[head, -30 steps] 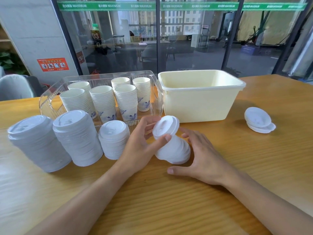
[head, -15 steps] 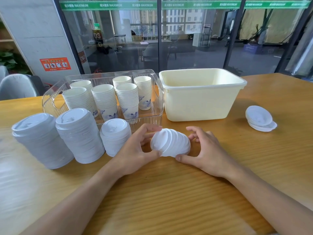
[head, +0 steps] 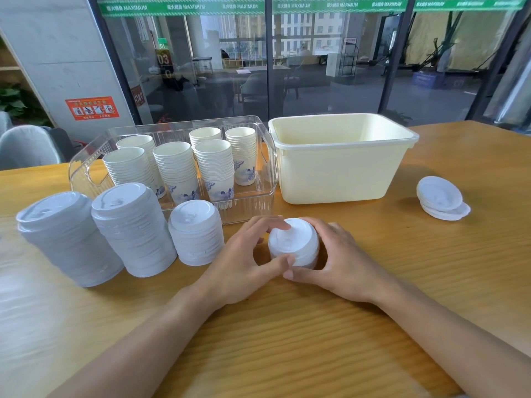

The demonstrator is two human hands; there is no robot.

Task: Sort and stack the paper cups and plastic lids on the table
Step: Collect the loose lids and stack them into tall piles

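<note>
A short stack of white plastic lids stands upright on the wooden table. My left hand curls round its left side and my right hand round its right side, thumbs meeting in front. Three taller lid stacks stand to the left: a large one, a middle one and a shorter one. Several stacks of paper cups with blue print fill a clear plastic tray. A few loose lids lie at the right.
A cream plastic bin stands behind my hands, right of the clear tray. A glass wall runs behind the table. A grey chair sits at the far left.
The lid stack, spread and tilted a second ago, has been pressed together and set upright on the table. Both hands have closed in around it.
</note>
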